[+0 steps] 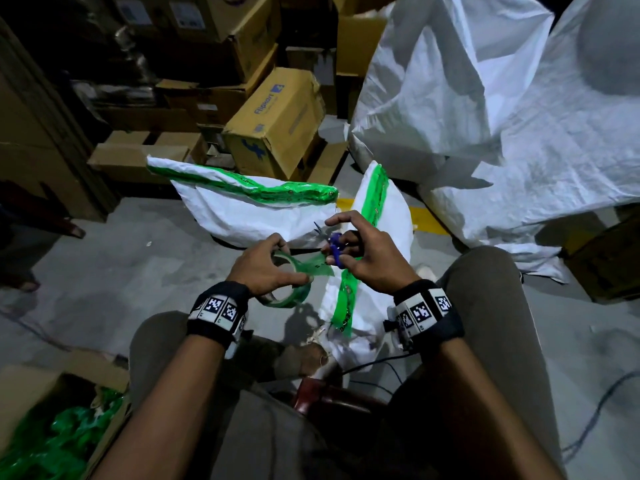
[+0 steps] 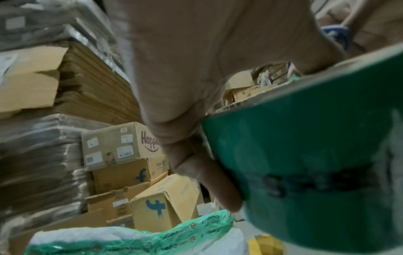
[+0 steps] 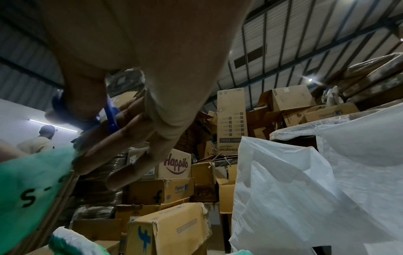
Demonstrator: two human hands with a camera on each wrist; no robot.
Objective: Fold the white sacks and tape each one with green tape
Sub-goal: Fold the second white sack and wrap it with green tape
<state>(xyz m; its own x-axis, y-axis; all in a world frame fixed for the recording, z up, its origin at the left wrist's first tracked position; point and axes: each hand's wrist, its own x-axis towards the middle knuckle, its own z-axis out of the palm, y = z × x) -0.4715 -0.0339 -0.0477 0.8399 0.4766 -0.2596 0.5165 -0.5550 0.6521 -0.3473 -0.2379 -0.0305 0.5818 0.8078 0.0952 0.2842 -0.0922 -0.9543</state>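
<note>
Your left hand grips the glossy green tape ring; your right hand holds blue-handled scissors, both above the crinkled woven white sack.

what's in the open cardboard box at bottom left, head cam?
The cardboard box holds a heap of crumpled green tape scraps. Anything beneath the heap is covered, and the box runs off frame.

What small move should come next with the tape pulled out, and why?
Probably snip the drawn-out strip: the left hand grips the green tape roll, the right hand holds the small blue-handled scissors right at the strip above the taped white woven sack.
</note>
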